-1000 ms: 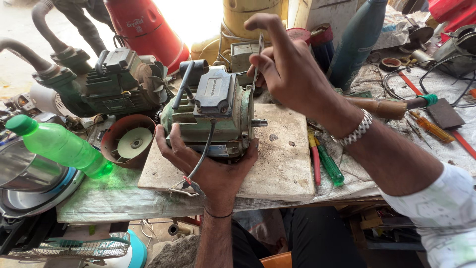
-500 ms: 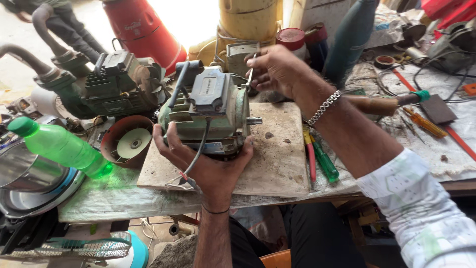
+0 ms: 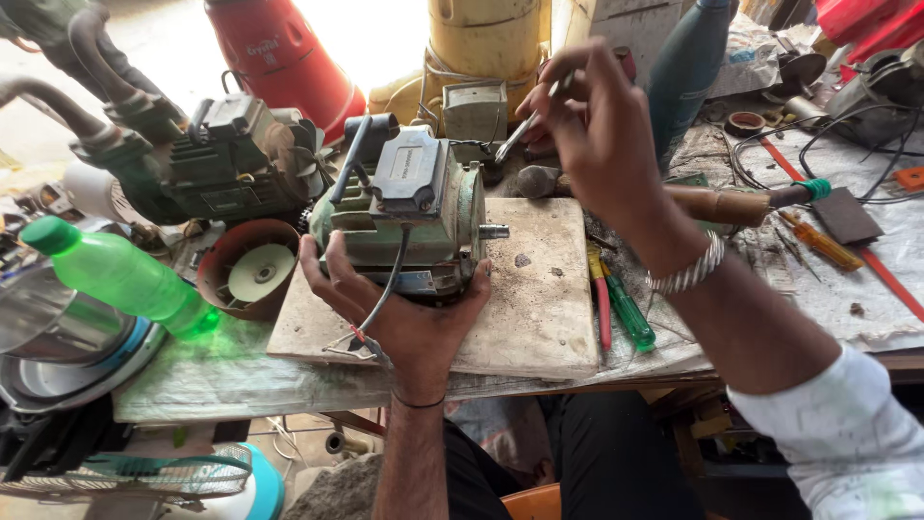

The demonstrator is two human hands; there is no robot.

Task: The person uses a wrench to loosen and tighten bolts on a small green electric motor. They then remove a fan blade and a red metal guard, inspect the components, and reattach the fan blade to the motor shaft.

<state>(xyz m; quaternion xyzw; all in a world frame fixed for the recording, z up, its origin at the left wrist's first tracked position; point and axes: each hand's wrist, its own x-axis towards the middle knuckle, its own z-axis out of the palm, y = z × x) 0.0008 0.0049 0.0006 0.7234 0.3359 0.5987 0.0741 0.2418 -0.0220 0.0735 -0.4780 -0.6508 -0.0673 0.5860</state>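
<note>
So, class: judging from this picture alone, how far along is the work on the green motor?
Done: the green motor sits on the stone slab, and a round fan cover lies apart beside it. In hand: the left hand steadies the motor's near side while the right hand holds a slim metal tool above its far end. Left: the tool has not touched the motor, and its black top box looks closed.

Right wrist: silver bracelet (image 3: 685,275); white sleeve (image 3: 847,433) (faintly patterned); left: thin black band (image 3: 418,401).
</note>
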